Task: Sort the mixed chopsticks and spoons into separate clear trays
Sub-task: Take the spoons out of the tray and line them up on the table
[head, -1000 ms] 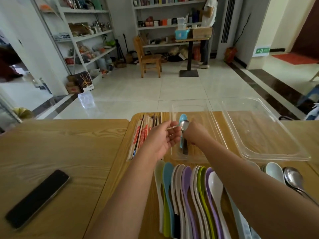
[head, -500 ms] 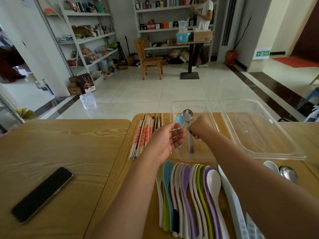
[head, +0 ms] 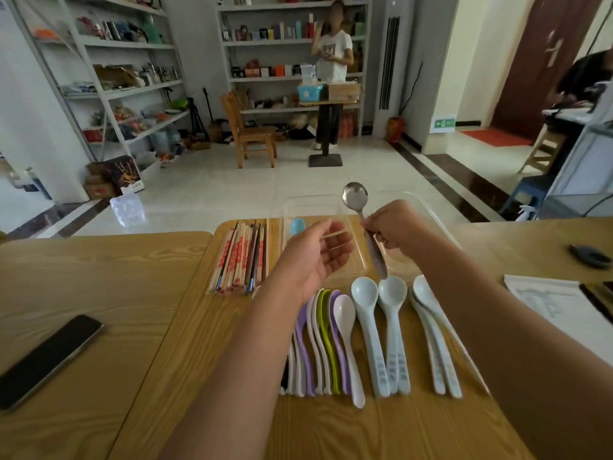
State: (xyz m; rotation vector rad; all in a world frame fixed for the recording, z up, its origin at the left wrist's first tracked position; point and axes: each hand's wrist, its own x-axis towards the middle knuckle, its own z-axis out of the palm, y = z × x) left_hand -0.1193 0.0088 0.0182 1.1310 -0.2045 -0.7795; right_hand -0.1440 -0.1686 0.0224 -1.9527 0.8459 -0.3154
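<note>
- Towards the near edge of the table (head: 331, 433), a row of plastic spoons (head: 335, 340) lies side by side, bowls pointing away. They are white, lilac, green and pale blue, and none is sorted yet. A phone (head: 49, 360) lies on the neighbouring table to the left.
- Just beyond the row, the left hand (head: 318, 257) hangs palm up over the near end of the clear tray (head: 286, 227). Its fingers are relaxed, slightly spread, and hold nothing.
- The right hand (head: 394, 227) pinches the metal spoon (head: 355, 196) at mid-handle between thumb and fingertips. The bowl stands upright above the tray, and the handle tip hangs just above the pale blue spoons.
- One blue spoon (head: 297, 226) lies in the tray's far left corner.
- The chopsticks (head: 242, 257) lie bundled near the table's far left corner; I cannot tell whether a tray is under them.
- A second clear tray (head: 431, 210) sits beside the first, mostly hidden behind the right hand.
- Risks, as I judge them: the pinch is light on smooth metal, so the spoon could pivot or slip. If it falls, it could land on the row and scatter it. The open left palm also blocks the set-down spot, and a hard drop could shove the light tray.
</note>
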